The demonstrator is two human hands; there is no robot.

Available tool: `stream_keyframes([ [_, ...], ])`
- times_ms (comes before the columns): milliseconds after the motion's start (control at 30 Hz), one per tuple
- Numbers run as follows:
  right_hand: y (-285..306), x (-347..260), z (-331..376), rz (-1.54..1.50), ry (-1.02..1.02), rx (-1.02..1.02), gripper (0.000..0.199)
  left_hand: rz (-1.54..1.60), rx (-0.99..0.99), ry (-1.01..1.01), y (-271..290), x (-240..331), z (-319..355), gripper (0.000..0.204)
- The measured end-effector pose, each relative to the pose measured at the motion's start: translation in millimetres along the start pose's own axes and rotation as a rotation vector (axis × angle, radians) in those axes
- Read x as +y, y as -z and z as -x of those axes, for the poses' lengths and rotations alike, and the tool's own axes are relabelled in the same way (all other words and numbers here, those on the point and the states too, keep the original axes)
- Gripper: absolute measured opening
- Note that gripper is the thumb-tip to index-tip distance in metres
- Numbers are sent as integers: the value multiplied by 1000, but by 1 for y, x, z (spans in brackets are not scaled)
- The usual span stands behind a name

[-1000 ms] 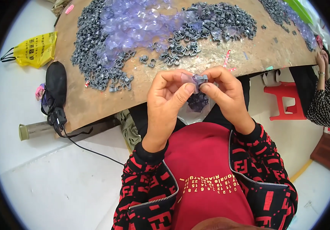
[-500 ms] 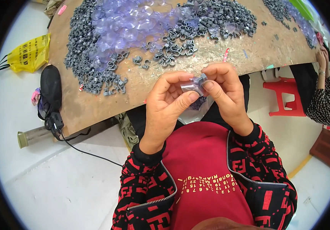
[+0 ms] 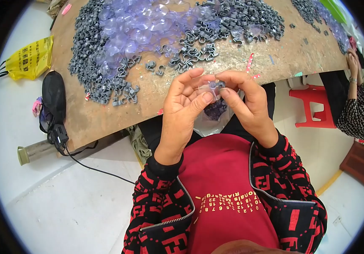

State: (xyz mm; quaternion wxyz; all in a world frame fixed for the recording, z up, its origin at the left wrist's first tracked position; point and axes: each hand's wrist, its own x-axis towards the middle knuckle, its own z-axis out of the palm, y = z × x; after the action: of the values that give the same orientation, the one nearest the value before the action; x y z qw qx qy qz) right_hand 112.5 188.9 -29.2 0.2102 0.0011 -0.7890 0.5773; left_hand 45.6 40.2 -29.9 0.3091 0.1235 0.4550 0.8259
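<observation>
A small clear plastic suction cup (image 3: pixel 209 89) with a grey clip is pinched between the fingertips of the left hand (image 3: pixel 182 106) and right hand (image 3: pixel 247 103), above the near edge of the brown wooden bench (image 3: pixel 156 91), where grey plastic clips (image 3: pixel 232 19) are heaped.

Grey clips (image 3: pixel 241 19), clear violet cups (image 3: pixel 135 25), yellow bag (image 3: pixel 31 59).
</observation>
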Motion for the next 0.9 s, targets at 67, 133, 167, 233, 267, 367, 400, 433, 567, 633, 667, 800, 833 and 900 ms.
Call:
stream_keyframes([
  [67, 0, 1, 0, 126, 69, 6, 24, 36, 34, 10, -1, -2, 0, 40],
  [133, -1, 3, 3, 253, 60, 42, 21, 7, 22, -19, 1, -6, -1, 42],
  [167, -1, 5, 3, 254, 61, 43, 21, 7, 20, -19, 1, -7, 0, 42],
  [233, -1, 6, 5, 277, 49, 55, 21, -146, -25, -74, 0, -9, 2, 40],
  [267, -1, 6, 5, 276, 49, 55, 21, -146, -24, -74, 1, -9, 2, 40],
  [367, -2, 3, 7, 78, -99, 10, 19, -179, -18, -90, 3, -11, 1, 38],
  [400, -3, 2, 7, -116, -182, 7, 19, -123, -7, -59, 4, -12, 0, 36],
  [433, -3, 2, 7, -310, -263, 5, 19, -67, 4, -27, 6, -12, -1, 34],
  [567, -1, 2, 6, -278, -232, -49, 18, -150, 18, -17, 10, -12, 0, 30],
  [633, -1, 4, 6, -187, -183, -23, 17, -220, 51, -65, 7, -13, 1, 26],
  [667, -1, 4, 6, -189, -183, -24, 17, -221, 52, -65, 6, -13, 2, 26],
  [800, 1, 8, 4, 38, -43, -13, 17, -282, 59, -99, 7, -14, 3, 22],
  [833, 2, 9, 3, 109, 39, -13, 18, -301, 63, -116, 7, -15, 2, 21],
  [900, 1, 13, 5, 154, 53, -4, 18, -316, 53, -151, 5, -15, -1, 20],
])
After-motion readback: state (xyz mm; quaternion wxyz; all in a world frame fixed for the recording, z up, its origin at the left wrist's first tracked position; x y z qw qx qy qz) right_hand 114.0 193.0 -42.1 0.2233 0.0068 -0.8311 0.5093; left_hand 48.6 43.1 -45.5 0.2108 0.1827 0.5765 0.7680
